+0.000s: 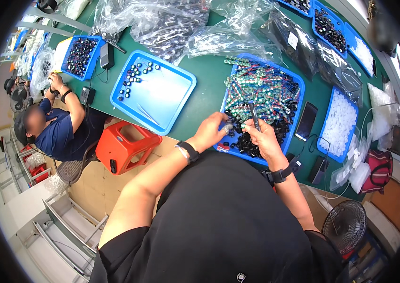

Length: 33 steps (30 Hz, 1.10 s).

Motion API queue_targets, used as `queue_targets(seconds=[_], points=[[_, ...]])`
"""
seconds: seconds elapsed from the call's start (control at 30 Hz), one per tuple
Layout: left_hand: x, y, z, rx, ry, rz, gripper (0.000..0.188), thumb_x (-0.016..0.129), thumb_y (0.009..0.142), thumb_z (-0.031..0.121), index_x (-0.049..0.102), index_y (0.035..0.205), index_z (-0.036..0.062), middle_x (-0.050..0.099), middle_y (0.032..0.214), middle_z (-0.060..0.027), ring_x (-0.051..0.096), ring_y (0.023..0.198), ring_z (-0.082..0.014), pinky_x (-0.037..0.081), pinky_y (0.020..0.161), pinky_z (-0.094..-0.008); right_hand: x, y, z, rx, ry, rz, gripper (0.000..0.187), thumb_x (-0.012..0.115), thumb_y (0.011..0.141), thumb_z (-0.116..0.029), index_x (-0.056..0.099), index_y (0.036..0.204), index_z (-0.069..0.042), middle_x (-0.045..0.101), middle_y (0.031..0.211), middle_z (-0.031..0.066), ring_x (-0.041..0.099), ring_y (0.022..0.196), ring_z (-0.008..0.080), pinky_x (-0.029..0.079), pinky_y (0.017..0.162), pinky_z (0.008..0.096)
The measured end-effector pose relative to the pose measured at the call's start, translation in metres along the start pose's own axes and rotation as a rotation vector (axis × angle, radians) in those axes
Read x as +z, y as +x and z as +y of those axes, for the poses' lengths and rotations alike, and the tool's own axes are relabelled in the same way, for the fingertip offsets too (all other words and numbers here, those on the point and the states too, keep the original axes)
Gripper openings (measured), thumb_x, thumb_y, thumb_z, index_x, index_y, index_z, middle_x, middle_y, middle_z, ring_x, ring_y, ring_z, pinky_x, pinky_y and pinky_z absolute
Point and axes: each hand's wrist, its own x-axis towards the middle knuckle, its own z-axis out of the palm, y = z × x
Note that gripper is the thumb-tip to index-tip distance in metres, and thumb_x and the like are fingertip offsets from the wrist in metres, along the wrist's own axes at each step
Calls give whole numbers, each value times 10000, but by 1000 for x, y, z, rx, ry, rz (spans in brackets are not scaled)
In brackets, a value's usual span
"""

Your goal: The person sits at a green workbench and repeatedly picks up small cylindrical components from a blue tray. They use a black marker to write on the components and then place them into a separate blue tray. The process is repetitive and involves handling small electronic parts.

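My left hand (pixel 210 132) is over the near left rim of a blue tray (pixel 302 92), its thumb and fingers drawn together. Something small and greyish shows at the fingertips; I cannot make out what. Over the same tray, my right hand (pixel 266 141) grips a slim dark pen-like tool (pixel 254 115) pointing away from me. A small greenish spot shows by its fingertips, too small to name. Many small green round boards with red and blue wires (pixel 261 87) fill the tray's far part. Small black parts (pixel 247 145) lie heaped at its near side.
Left of it, another blue tray (pixel 171 106) holds several black round parts and a white slender item. A phone (pixel 306 120) and a tray of white pieces (pixel 339 122) lie right. Plastic bags (pixel 233 40) cover the back. A co-worker (pixel 65 122) sits left, beyond a red stool (pixel 124 146).
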Motion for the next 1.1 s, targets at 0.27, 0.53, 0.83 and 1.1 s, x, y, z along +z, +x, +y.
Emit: queue_targets(seconds=[0.27, 0.53, 0.83, 1.1], points=[[-38, 7, 49, -369, -811, -287, 321, 648, 850, 47, 557, 1152, -18, 611, 1029, -57, 602, 910, -114, 486, 829, -251, 13, -1, -10, -69, -4, -94, 149, 644, 860, -100, 575, 978, -40, 594, 782, 2, 371, 532, 4, 272, 461, 160], [-36, 4, 52, -425, -899, -250, 341, 601, 858, 20, 541, 1188, -35, 611, 1029, -79, 599, 954, -130, 473, 878, -273, 13, 0, -7, -79, 8, -111, 141, 646, 855, -79, 577, 974, -47, 604, 789, -1, 386, 541, 0, 273, 458, 156], [-42, 1, 54, -357, -814, -315, 481, 518, 804, -42, 486, 1284, -52, 596, 974, -51, 572, 903, -103, 464, 831, -246, 15, -5, -15, -139, -79, -103, 117, 637, 861, -66, 618, 970, -27, 621, 823, 2, 551, 703, 53, 453, 645, 202], [-39, -1, 49, -348, -796, -318, 468, 536, 811, -18, 513, 1279, -28, 573, 908, -14, 529, 818, -74, 445, 755, -220, 18, -5, -13, -175, -172, -90, 118, 645, 858, -55, 619, 961, -4, 618, 831, 6, 583, 782, 81, 476, 741, 227]])
